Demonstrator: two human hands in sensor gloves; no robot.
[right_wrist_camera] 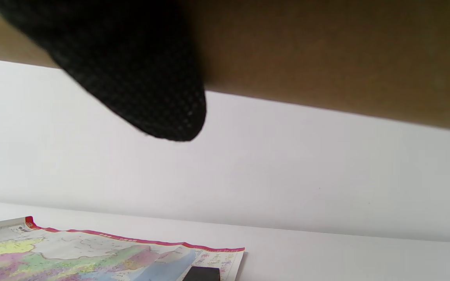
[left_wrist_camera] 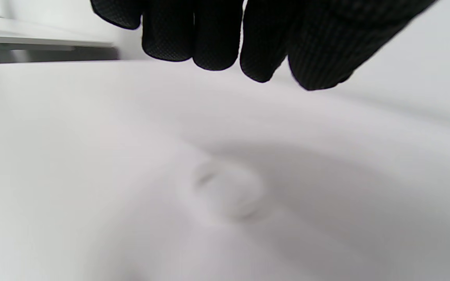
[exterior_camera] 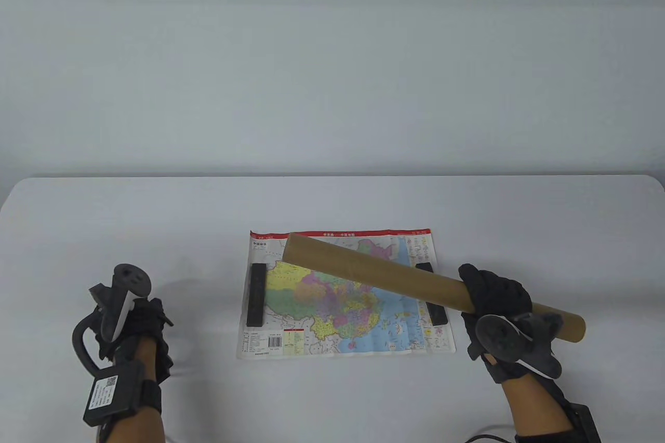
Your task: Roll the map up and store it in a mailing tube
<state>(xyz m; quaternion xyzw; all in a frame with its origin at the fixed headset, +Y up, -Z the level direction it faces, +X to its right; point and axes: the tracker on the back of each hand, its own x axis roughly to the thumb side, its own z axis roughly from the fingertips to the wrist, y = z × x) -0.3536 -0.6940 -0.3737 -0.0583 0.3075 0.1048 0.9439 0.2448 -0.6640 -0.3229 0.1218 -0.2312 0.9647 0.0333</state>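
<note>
A colourful map lies flat on the white table, held down by two black bar weights, one on its left side and one on its right side. My right hand grips a long brown cardboard mailing tube near its right end and holds it slantwise above the map. In the right wrist view the tube fills the top, with a fingertip against it and the map below. My left hand is at the left of the table, holding nothing; its fingers hang above the table.
A small pale round thing, blurred, lies on the table under my left hand in the left wrist view. The table's far edge meets a plain grey wall. A black cable shows by my right forearm.
</note>
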